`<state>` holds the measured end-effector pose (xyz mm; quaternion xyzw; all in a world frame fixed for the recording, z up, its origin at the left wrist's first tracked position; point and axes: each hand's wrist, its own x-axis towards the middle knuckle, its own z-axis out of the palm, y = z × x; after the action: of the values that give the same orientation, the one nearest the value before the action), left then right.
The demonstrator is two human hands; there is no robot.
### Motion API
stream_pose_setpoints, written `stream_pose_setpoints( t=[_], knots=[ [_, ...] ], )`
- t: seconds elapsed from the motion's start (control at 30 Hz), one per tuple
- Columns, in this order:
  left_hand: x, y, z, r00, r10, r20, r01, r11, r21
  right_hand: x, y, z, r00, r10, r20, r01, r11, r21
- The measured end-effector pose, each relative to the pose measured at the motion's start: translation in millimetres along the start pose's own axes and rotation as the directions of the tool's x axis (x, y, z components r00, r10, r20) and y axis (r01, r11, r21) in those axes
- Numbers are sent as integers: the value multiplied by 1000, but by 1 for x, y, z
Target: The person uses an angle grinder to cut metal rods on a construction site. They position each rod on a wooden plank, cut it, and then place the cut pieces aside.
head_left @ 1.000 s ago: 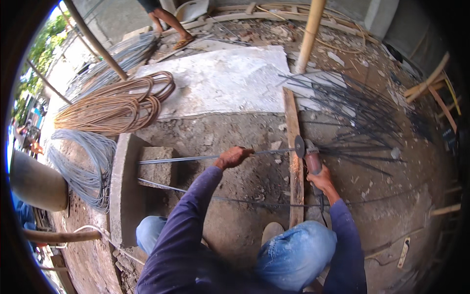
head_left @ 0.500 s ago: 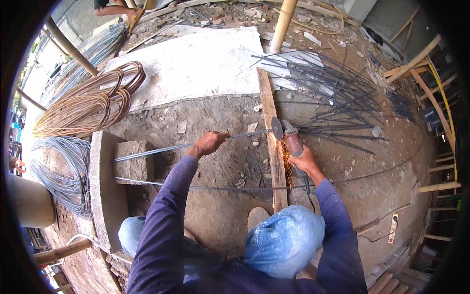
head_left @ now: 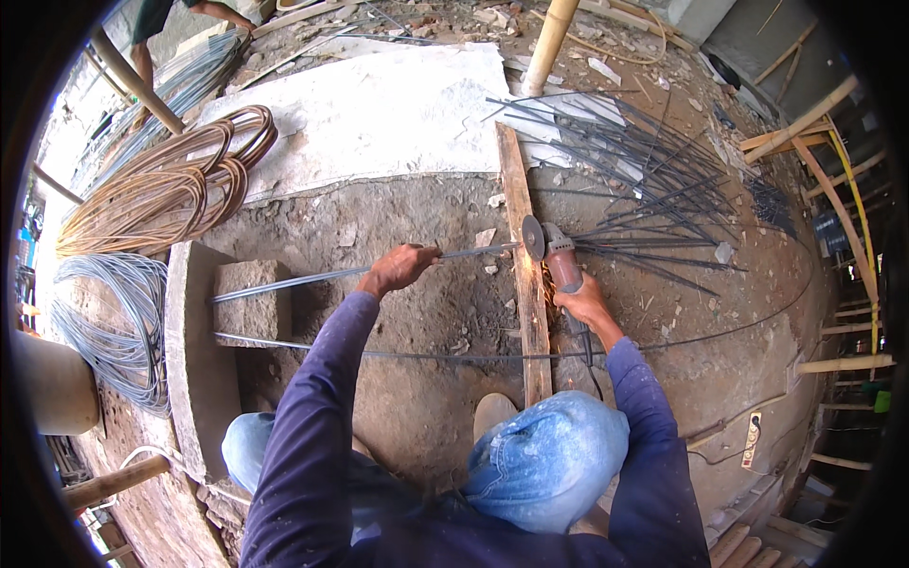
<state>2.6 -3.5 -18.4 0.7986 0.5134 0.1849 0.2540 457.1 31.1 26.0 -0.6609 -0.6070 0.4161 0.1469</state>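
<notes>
My left hand [head_left: 402, 268] is closed round a few thin steel rods [head_left: 317, 277], which run from a concrete block [head_left: 252, 301] on the left toward a wooden plank [head_left: 522, 275]. In my right hand [head_left: 587, 301] is an angle grinder [head_left: 562, 263], its grey disc [head_left: 534, 238] above the plank at the rods' right end. Orange sparks show below the disc. One more long rod [head_left: 454, 357] crosses nearer to me, over the plank and off to the right. Beyond the grinder lies a loose heap of cut dark rods [head_left: 653, 180].
Coils of brownish rod [head_left: 180, 180] and grey rod [head_left: 118, 322] lie at left beside a concrete slab [head_left: 201, 360]. A white sheet [head_left: 398, 114] covers the far ground. A bamboo pole [head_left: 549, 47] stands behind the plank. A power strip [head_left: 752, 440] lies at right. Another person's legs [head_left: 147, 43] show far left.
The disc has shifted slightly away from the rods' ends, and the sparks have shrunk. My left hand still grips the rods. The other person's legs have moved left.
</notes>
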Motion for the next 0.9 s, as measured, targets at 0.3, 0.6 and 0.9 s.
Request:
stream_pose_setpoints(
  t=[0.3, 0.6, 0.9],
  knots=[
    [-1, 8, -7, 1000, 9, 3, -9, 1000, 11, 8, 0, 2, 1000, 16, 2, -16, 998, -60],
    [1, 10, -7, 997, -66, 48, 67, 998, -3, -1, 6, -4, 999, -35, 3, 35, 996, -88],
    [1, 14, -11, 996, -85, 25, 84, 996, 39, -6, -19, -6, 999, 53, 10, -51, 993, -110]
  ],
)
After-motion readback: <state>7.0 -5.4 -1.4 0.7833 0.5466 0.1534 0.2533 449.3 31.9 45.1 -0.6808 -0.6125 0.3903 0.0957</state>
